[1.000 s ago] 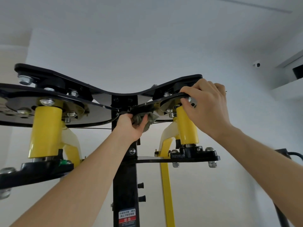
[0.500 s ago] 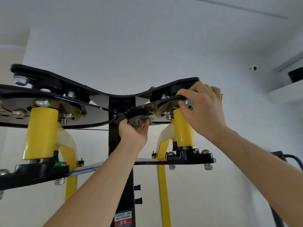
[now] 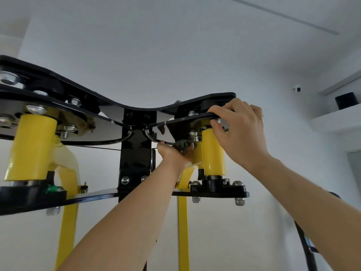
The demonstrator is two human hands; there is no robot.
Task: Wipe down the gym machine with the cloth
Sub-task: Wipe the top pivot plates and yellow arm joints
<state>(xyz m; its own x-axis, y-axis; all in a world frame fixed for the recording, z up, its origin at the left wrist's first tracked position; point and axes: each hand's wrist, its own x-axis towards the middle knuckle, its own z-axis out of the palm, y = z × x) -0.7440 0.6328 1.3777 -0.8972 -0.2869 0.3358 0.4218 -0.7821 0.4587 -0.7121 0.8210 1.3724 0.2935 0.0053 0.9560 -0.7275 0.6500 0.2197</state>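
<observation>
Cloth (image 3: 182, 145) under plate (image 3: 175, 132), left hand (image 3: 173, 154) gripping

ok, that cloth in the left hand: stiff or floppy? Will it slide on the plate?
Probably floppy: the cloth is bunched into a wad in the left hand. Likely light, since that hand alone holds it up against the plate. It should glide easily, as the plate looks glossy, though the bolts beside it may snag it.

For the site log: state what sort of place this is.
Likely a small indoor gym room, perhaps private: a black and yellow gym machine fills the view, with plain white walls, a wall shelf and a small camera near the ceiling.
</observation>
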